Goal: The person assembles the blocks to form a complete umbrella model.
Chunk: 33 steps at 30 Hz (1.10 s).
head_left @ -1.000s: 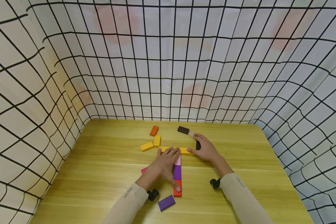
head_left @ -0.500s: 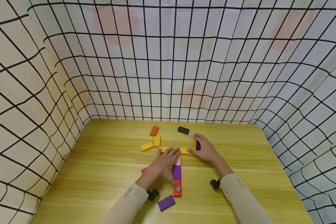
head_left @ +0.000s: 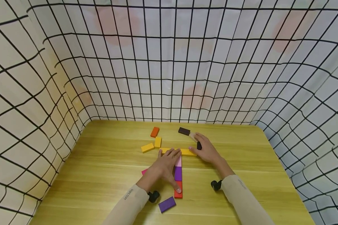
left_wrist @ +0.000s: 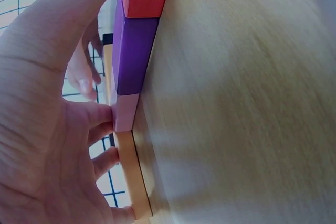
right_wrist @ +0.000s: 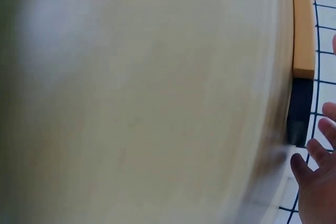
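Observation:
My left hand (head_left: 164, 165) lies spread along a line of blocks, its thumb on the red block (head_left: 178, 195). Past that, the line runs through a purple block (head_left: 178, 173) and a pink block (head_left: 179, 161). It meets a crosswise yellow row (head_left: 188, 152), where the left fingertips rest, as the left wrist view also shows. At the row's right end a black block (right_wrist: 300, 111) adjoins it. My right hand (head_left: 209, 152) hovers around this corner with loosely bent fingers. Its fingertips are near a pale block (head_left: 192, 135), and its thumb is just above the yellow row.
A dark brown block (head_left: 184, 131) touches the pale one at the back. Left of it lie an orange block (head_left: 155, 132) and two loose yellow blocks (head_left: 157, 142). Another purple block (head_left: 167, 204) sits in front; a magenta block (head_left: 144, 172) is mostly behind my left wrist.
My right thumb has risen slightly from the yellow row. My left hand and the blocks stay where they were.

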### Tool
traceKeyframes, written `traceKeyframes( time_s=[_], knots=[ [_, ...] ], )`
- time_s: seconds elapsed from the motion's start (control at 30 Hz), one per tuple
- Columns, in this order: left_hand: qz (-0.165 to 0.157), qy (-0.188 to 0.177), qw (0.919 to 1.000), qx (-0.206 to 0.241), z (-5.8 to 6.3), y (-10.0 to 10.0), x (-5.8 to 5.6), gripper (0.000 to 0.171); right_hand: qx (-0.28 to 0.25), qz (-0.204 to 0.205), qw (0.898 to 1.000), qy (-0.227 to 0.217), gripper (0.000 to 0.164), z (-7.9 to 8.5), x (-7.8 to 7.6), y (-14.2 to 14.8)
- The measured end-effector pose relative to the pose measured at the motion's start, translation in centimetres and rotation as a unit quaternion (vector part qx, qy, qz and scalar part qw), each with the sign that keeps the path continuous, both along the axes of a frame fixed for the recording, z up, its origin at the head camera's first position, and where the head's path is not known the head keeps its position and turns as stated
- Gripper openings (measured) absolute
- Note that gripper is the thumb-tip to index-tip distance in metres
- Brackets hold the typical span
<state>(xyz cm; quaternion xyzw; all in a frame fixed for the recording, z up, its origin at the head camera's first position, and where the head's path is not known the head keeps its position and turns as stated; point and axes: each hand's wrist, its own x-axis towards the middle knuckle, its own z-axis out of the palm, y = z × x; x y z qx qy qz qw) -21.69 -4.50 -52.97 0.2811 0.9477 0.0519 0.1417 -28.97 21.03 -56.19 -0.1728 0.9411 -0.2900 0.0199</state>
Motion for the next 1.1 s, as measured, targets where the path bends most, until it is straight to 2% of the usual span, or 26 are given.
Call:
traceKeyframes(
  time_s=[0.23,0.47,0.8,1.1],
  knots=[
    [-0.001,-0.001,1.0,0.0,-0.2,-0.2,0.0,0.163,0.014,0.011,1.0,0.016,0.085,0.8,-0.4,-1.5],
    [-0.004,0.004,1.0,0.006,-0.4,-0.3,-0.1,0.163,0.048,0.012,0.998,0.039,0.084,1.2,-1.5,-3.0],
    [-0.003,-0.003,1.0,0.0,-0.4,-0.1,-0.1,0.163,0.07,0.025,0.997,0.02,0.089,1.1,-2.4,-3.6],
    [-0.005,0.004,1.0,0.0,-0.4,-0.2,-0.1,0.164,0.092,0.04,0.995,0.018,0.084,0.9,-2.7,-3.4]
  ],
)
